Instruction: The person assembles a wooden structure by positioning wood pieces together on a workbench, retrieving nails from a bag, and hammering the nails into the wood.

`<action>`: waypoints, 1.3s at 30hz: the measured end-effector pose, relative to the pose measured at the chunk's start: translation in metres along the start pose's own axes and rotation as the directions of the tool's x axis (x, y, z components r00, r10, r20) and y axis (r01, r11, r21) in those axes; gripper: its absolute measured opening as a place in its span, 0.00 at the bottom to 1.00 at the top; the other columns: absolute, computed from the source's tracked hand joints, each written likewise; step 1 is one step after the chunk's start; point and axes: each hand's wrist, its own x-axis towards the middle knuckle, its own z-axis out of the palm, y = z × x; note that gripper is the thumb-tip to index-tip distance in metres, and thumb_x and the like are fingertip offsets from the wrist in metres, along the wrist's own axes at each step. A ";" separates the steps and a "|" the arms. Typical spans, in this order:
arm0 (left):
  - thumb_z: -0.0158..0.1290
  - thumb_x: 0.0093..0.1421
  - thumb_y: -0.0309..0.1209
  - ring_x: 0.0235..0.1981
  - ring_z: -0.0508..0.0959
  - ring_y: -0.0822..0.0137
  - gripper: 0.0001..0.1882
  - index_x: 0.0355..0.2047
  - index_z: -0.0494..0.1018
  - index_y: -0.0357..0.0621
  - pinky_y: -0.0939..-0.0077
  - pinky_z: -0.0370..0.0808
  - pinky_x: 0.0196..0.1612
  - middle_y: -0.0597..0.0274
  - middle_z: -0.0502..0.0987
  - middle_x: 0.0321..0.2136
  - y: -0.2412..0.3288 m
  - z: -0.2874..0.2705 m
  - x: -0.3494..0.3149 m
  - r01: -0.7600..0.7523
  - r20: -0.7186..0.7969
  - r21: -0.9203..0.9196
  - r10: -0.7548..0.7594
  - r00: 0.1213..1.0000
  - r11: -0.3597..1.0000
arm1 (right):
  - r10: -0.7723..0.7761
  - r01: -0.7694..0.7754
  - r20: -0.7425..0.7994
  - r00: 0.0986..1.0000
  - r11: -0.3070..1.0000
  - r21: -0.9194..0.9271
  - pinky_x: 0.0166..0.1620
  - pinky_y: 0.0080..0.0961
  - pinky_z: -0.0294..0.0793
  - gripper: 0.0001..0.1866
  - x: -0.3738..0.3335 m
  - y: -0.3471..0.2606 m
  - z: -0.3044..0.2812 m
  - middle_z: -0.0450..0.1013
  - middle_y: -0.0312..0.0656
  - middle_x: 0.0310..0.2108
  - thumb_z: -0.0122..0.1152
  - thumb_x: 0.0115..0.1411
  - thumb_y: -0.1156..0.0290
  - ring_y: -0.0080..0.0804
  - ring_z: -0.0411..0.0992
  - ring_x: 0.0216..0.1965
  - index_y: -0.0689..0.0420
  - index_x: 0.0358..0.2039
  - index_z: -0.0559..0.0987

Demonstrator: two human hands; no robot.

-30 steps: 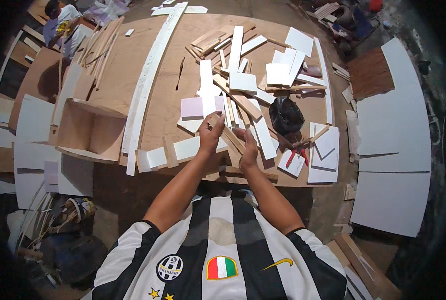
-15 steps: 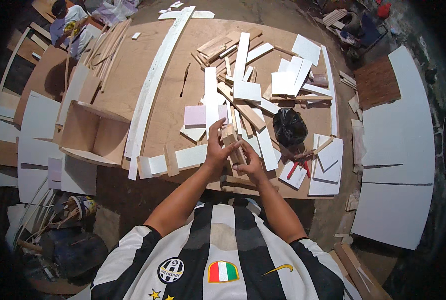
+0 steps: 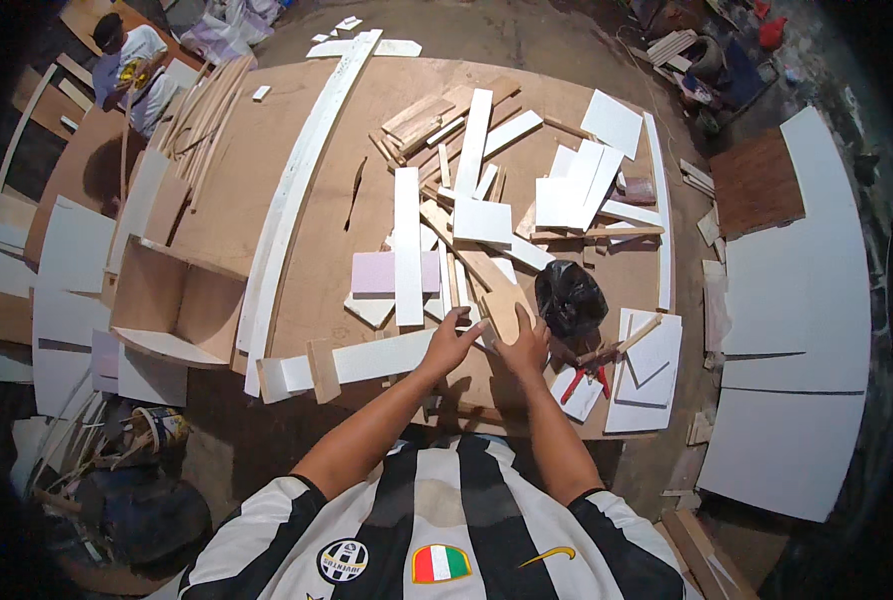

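A short light-wood block [image 3: 507,309] is held at the front of the workbench, its broad face turned up. My right hand [image 3: 526,347] grips its right side, the fingers round its edge. My left hand [image 3: 450,348] is beside the block's lower left end, fingers and thumb apart, the thumb at or close to the wood. Beyond the hands lies a pile of wood offcuts [image 3: 480,264] and white boards [image 3: 483,220]. A long white strip [image 3: 407,246] rests across a pale pink block [image 3: 373,273] ahead of my left hand.
A black plastic bag [image 3: 569,299] and red-handled pliers [image 3: 588,384] lie to the right. A white strip with a wooden crosspiece [image 3: 323,371] lies front left, near an open wooden box [image 3: 178,300]. Another person [image 3: 142,65] sits far left. White panels [image 3: 793,300] stand at the right.
The block has turned from edge-on to broad face up. My left hand has opened its fingers beside it, and the right has shifted slightly right. The whole view has tilted a little.
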 end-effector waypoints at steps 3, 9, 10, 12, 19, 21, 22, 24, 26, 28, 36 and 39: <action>0.61 0.62 0.51 0.49 0.79 0.57 0.37 0.59 0.68 0.32 0.66 0.74 0.52 0.44 0.78 0.47 0.027 0.009 0.017 0.099 0.039 0.042 -0.101 0.994 0.994 | -0.016 0.017 0.031 0.999 0.999 -0.028 0.63 0.54 0.63 0.48 0.009 0.008 -0.001 0.61 0.56 0.60 0.74 0.45 0.52 0.57 0.62 0.62 0.37 0.68 0.64; 0.61 0.61 0.53 0.50 0.78 0.55 0.40 0.60 0.67 0.31 0.65 0.74 0.53 0.42 0.77 0.50 0.023 0.023 0.071 0.106 0.039 0.059 -0.109 0.993 0.993 | -0.193 0.195 0.040 0.980 0.979 -0.052 0.64 0.54 0.60 0.44 0.041 0.007 0.010 0.63 0.54 0.59 0.75 0.45 0.52 0.57 0.61 0.62 0.43 0.64 0.69; 0.60 0.62 0.52 0.50 0.78 0.55 0.39 0.60 0.66 0.31 0.65 0.75 0.52 0.41 0.76 0.50 0.026 0.028 0.081 0.117 0.037 0.037 -0.119 0.992 0.992 | -0.233 0.233 0.024 0.972 0.972 -0.020 0.64 0.53 0.60 0.42 0.048 0.006 0.006 0.63 0.54 0.58 0.75 0.45 0.53 0.57 0.61 0.62 0.45 0.62 0.72; 0.60 0.63 0.50 0.47 0.79 0.57 0.38 0.61 0.65 0.30 0.66 0.77 0.48 0.40 0.76 0.49 0.031 0.033 0.102 0.103 0.012 0.074 -0.104 0.995 0.992 | -0.216 0.217 -0.011 0.976 0.975 0.044 0.63 0.52 0.61 0.39 0.065 0.003 0.004 0.64 0.53 0.58 0.75 0.45 0.54 0.57 0.61 0.61 0.46 0.59 0.73; 0.61 0.62 0.48 0.46 0.80 0.55 0.36 0.59 0.67 0.31 0.64 0.76 0.49 0.41 0.78 0.47 0.032 0.019 0.180 0.080 -0.103 0.019 -0.077 0.992 0.997 | -0.232 0.237 -0.050 0.971 0.935 0.263 0.60 0.51 0.66 0.33 0.144 -0.021 -0.002 0.65 0.56 0.57 0.72 0.51 0.58 0.58 0.64 0.59 0.57 0.56 0.74; 0.61 0.62 0.47 0.46 0.81 0.54 0.35 0.58 0.68 0.30 0.64 0.76 0.49 0.41 0.80 0.44 0.027 0.010 0.198 0.110 -0.112 -0.009 -0.110 0.988 0.994 | -0.279 0.281 -0.037 0.960 0.938 0.205 0.61 0.52 0.65 0.37 0.167 -0.031 0.006 0.64 0.59 0.58 0.72 0.51 0.57 0.60 0.63 0.61 0.56 0.59 0.71; 0.61 0.62 0.46 0.45 0.80 0.57 0.35 0.60 0.67 0.30 0.66 0.76 0.48 0.43 0.79 0.44 0.029 0.007 0.203 0.103 -0.137 0.076 -0.092 0.986 0.992 | -0.295 0.303 -0.072 0.953 0.944 0.133 0.63 0.53 0.63 0.41 0.178 -0.035 0.012 0.61 0.63 0.61 0.72 0.52 0.54 0.62 0.62 0.62 0.56 0.63 0.68; 0.60 0.63 0.45 0.47 0.79 0.57 0.35 0.61 0.65 0.30 0.66 0.75 0.52 0.43 0.79 0.45 0.023 -0.002 0.210 0.131 -0.154 0.109 -0.113 0.982 0.985 | -0.086 0.087 -0.017 0.996 0.985 0.149 0.63 0.53 0.62 0.42 0.197 -0.055 0.024 0.60 0.64 0.62 0.71 0.53 0.52 0.63 0.61 0.63 0.56 0.65 0.66; 0.61 0.63 0.43 0.51 0.77 0.55 0.34 0.61 0.66 0.31 0.65 0.75 0.54 0.42 0.74 0.51 0.026 -0.001 0.214 0.089 -0.253 0.149 -0.049 0.966 0.985 | 0.198 -0.215 0.102 0.975 0.957 0.195 0.65 0.54 0.61 0.43 0.213 -0.068 0.031 0.60 0.66 0.64 0.68 0.56 0.48 0.65 0.59 0.65 0.58 0.66 0.66; 0.63 0.61 0.39 0.52 0.75 0.54 0.33 0.60 0.66 0.33 0.64 0.75 0.54 0.43 0.68 0.54 0.020 0.001 0.216 0.056 -0.356 0.135 -0.005 0.934 0.989 | 0.156 -0.188 0.149 0.977 0.955 0.232 0.65 0.53 0.61 0.41 0.216 -0.075 0.043 0.62 0.65 0.63 0.66 0.57 0.48 0.64 0.60 0.64 0.58 0.65 0.67; 0.62 0.62 0.41 0.53 0.71 0.47 0.30 0.58 0.68 0.37 0.56 0.72 0.56 0.42 0.61 0.58 0.015 -0.015 0.229 0.041 -0.542 0.192 0.071 0.838 0.981 | -0.180 0.046 0.144 0.973 0.762 0.646 0.58 0.42 0.73 0.27 0.205 -0.088 0.076 0.67 0.57 0.59 0.68 0.56 0.66 0.54 0.70 0.56 0.60 0.56 0.75; 0.62 0.60 0.42 0.56 0.67 0.46 0.30 0.58 0.69 0.40 0.54 0.65 0.61 0.43 0.63 0.57 0.014 -0.016 0.219 0.149 -0.528 0.460 0.135 0.838 0.875 | 0.069 -0.164 0.174 0.982 0.764 0.624 0.60 0.44 0.70 0.33 0.220 -0.081 0.026 0.67 0.59 0.58 0.71 0.53 0.65 0.56 0.69 0.57 0.62 0.58 0.72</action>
